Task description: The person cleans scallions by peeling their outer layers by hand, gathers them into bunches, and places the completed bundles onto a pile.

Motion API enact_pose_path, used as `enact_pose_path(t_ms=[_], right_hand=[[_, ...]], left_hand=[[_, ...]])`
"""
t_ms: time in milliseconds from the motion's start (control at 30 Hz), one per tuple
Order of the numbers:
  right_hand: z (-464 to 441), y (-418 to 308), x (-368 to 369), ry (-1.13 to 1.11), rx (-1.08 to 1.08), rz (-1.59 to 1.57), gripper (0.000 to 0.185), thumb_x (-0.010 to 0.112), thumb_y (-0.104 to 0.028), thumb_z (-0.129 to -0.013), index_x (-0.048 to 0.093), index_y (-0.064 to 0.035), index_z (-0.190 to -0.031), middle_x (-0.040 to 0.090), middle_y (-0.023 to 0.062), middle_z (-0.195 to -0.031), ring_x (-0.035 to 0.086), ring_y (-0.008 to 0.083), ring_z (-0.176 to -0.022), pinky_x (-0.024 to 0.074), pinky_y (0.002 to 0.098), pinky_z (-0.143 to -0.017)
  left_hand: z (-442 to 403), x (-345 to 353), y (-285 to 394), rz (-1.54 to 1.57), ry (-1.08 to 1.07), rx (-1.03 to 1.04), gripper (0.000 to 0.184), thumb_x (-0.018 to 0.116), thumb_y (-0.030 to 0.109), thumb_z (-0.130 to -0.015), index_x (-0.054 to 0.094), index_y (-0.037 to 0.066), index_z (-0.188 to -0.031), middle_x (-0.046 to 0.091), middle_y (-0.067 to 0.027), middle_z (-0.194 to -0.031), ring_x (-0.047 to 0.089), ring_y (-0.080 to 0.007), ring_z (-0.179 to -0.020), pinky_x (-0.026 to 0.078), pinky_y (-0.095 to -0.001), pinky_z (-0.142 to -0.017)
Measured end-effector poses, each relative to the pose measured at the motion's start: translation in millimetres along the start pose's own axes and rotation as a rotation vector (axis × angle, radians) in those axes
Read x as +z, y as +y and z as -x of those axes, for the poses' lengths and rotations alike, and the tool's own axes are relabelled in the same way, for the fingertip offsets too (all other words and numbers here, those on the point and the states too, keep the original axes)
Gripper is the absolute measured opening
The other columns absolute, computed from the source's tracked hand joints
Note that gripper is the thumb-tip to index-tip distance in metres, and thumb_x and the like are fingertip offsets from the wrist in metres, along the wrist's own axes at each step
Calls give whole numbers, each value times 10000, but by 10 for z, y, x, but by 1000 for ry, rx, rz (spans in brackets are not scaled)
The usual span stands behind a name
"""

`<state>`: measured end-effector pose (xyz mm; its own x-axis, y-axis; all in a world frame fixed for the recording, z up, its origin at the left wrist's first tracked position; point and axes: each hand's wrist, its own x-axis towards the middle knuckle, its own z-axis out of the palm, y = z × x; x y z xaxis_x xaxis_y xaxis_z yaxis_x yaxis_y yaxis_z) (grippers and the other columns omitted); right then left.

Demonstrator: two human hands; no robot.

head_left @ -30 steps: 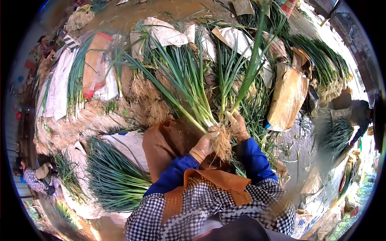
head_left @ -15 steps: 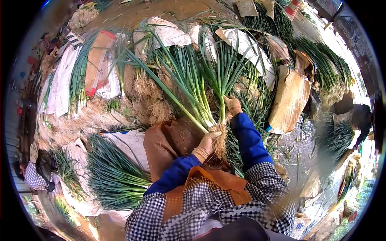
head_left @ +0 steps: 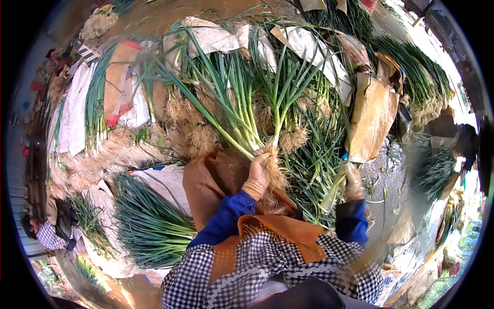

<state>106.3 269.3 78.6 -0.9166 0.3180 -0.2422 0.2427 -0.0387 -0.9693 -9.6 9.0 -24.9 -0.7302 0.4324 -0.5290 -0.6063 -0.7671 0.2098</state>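
My left hand (head_left: 258, 174) is closed round the root end of a bunch of green onions (head_left: 247, 116), whose leaves fan upward and away from me. Pale, hairy roots (head_left: 277, 174) hang out beside my fingers. Off to the right, my right hand (head_left: 353, 181) is closed on a pale green stalk piece (head_left: 332, 191) above loose green leaves (head_left: 311, 180). The two hands are well apart. A brown apron (head_left: 216, 180) covers my lap beneath the bunch.
A large pile of green onions (head_left: 149, 221) lies at left on white sacking. Rows of rooted onions under white cloths (head_left: 72, 113) stand ahead. A brown cardboard piece (head_left: 371, 118) is at right. Another person (head_left: 49, 234) is at far left, and someone's dark head (head_left: 467, 147) shows at far right.
My right hand has moved from the bunch down and to the right, with a stalk piece in it. My left hand still holds the bunch, slightly further left.
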Motion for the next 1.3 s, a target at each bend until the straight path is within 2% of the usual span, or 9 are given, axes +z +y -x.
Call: enact_pose_path(t_ms=[133, 233, 300, 633, 767, 833, 967, 1167, 1300], right_hand=[[-312, 625, -381, -243, 323, 1664, 487, 537, -458, -804, 643, -8, -957, 667, 142, -820, 658, 258, -800, 506, 315, -677], [-553, 36, 640, -209, 277, 235, 428, 544, -386, -864, 593, 0, -1042, 637, 111, -869, 598, 170, -766, 482, 295, -670], [-803, 25, 1206, -222, 83, 76, 453, 553, -378, -860, 559, 17, -1082, 623, 84, -854, 571, 171, -777, 470, 303, -677], [-699, 95, 1525, -10, -625, 912, 267, 645, -251, -778, 590, -18, -895, 578, 108, -825, 578, 208, -755, 471, 331, -666], [-655, 32, 1596, 135, -629, 605, 205, 675, -126, -729, 587, -21, -882, 565, 94, -834, 565, 209, -742, 470, 302, -655], [-660, -19, 1620, -90, -106, -43, 167, 602, -47, -756, 547, -2, -907, 572, 54, -737, 531, 139, -613, 452, 243, -602], [-734, 76, 1706, -111, 36, -563, 149, 507, -123, -835, 544, -8, -922, 563, 57, -644, 497, 124, -476, 406, 237, -450], [-1224, 267, 1025, 472, 123, -622, 215, 520, -283, -879, 511, -76, -821, 445, -15, -604, 393, 84, -473, 367, 245, -420], [-1053, -33, 1268, 122, 91, -157, 181, 525, -261, -888, 573, -87, -902, 513, -5, -718, 447, 89, -568, 372, 236, -482]], left_hand=[[48, 6, 4, -73, 2, 64, 284, 508, 82, -813, 540, -12, -1079, 583, -94, -843, 561, -201, -666, 486, -305, -545], [55, 21, 52, -73, -137, -15, 290, 509, 86, -817, 534, -22, -1086, 595, -111, -899, 577, -210, -700, 504, -312, -576], [255, 192, 142, -150, -179, -156, 285, 503, 89, -820, 539, -17, -1082, 596, -107, -905, 592, -209, -724, 514, -313, -636], [311, -1, 175, -82, -230, -159, 356, 532, 31, -750, 500, -3, -1102, 568, -139, -1034, 578, -275, -940, 460, -403, -888], [178, -150, 111, -10, -390, -215, 333, 531, 20, -750, 514, 11, -1082, 569, -137, -1029, 578, -271, -929, 462, -395, -883], [122, -183, 93, 41, -508, -221, 341, 530, 17, -749, 512, 14, -1090, 568, -140, -1029, 574, -272, -937, 461, -398, -886], [280, 5, 87, 130, -358, -131, 272, 510, -14, -744, 524, 16, -1015, 573, -143, -1012, 568, -271, -968, 463, -405, -889], [604, 218, 285, 153, -497, -259, 420, 489, 12, -741, 483, 12, -1161, 488, -193, -1227, 484, -343, -1123, 416, -488, -948], [470, 80, 99, 106, -368, -42, 416, 468, -9, -749, 463, -1, -1165, 545, -148, -1097, 549, -297, -1026, 446, -491, -908]])
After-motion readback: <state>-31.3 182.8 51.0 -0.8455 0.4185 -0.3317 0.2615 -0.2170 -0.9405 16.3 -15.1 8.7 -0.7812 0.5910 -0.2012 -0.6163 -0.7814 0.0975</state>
